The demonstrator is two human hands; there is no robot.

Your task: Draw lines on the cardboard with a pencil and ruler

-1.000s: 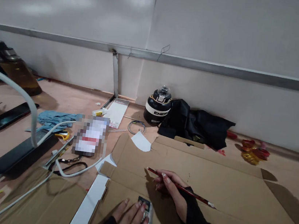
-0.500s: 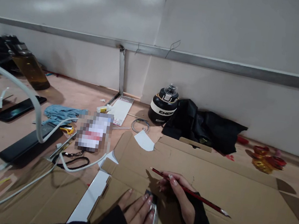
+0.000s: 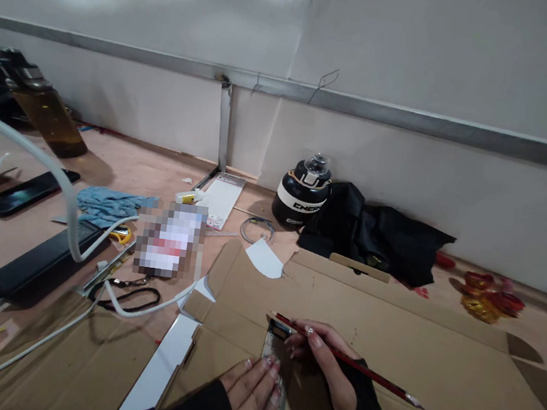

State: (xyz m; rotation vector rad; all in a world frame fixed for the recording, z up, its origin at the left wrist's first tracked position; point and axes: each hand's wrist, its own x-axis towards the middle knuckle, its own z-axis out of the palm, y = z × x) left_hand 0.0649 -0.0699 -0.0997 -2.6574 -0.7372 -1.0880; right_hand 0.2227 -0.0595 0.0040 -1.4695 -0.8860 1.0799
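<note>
My right hand (image 3: 326, 360) is closed round a dark red pencil (image 3: 372, 374), whose tip points to the upper left just over the flattened cardboard (image 3: 434, 361). Beside it, my left hand (image 3: 253, 394) lies flat, fingers stretched out, pressing on a narrow ruler-like strip (image 3: 276, 340) that rests on the cardboard. The strip's dark end shows beyond my left fingertips, close to the pencil tip; my left hand covers part of the rest.
Behind the cardboard stand a black bottle (image 3: 301, 192) and a black bag (image 3: 375, 235). At left are a power bank (image 3: 41, 265), a phone (image 3: 28, 191), a blue cloth (image 3: 112, 205), a white cable (image 3: 61, 187) and an amber bottle (image 3: 55, 119).
The strip has moved up, away from me, and more of it shows past my left fingertips. My left fingers are closer together. The pencil tip has lowered slightly toward the strip's end.
</note>
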